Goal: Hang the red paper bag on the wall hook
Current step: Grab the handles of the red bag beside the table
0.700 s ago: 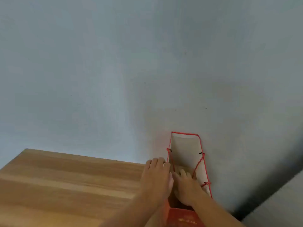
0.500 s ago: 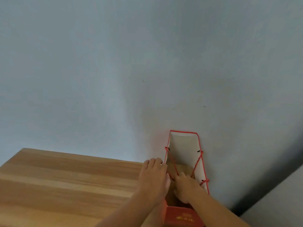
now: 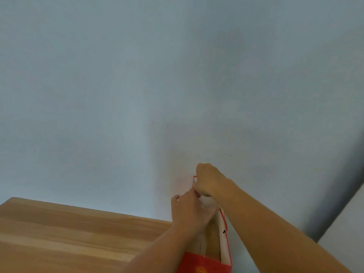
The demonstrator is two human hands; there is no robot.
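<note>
The red paper bag (image 3: pixel 204 262) stands open against the wall beside the wooden table's right end, its pale inside showing. My left hand (image 3: pixel 189 210) is closed at the bag's mouth, apparently on a cord handle. My right hand (image 3: pixel 208 180) is a fist higher up, at the bag's far rim close to the wall; the red cord it seems to grip is hidden inside the fingers. No wall hook shows in the head view.
A wooden table (image 3: pixel 78 233) fills the lower left, its far edge against the pale blue-grey wall (image 3: pixel 177 75). At the lower right a dark gap (image 3: pixel 334 194) runs beside a light surface (image 3: pixel 346 229).
Both hands have come up out of the bag's inside and closed. The right hand has risen to the far rim near the wall; the left sits just below it.
</note>
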